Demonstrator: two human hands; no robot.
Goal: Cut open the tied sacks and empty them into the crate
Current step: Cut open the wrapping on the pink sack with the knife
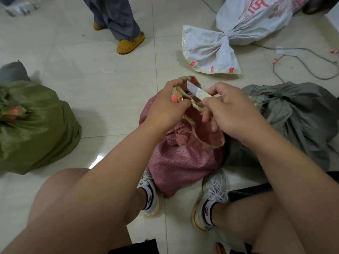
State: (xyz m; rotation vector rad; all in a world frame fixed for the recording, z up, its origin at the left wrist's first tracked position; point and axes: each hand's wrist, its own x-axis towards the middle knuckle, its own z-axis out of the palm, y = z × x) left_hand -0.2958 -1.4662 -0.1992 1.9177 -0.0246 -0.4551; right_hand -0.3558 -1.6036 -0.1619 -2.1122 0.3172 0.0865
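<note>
Under our hands the pink sack looks like coarse woven plastic, matt and rough. The tie between our fingers is crumpled clear tape, glossy, and the blade shows smooth pale metal. Left of our hands the green sack has a faint woven sheen; right of them the grey sack is dull and creased. Beyond them the white sack is thin, wrinkled plastic. The floor tiles are smooth and glossy.
</note>
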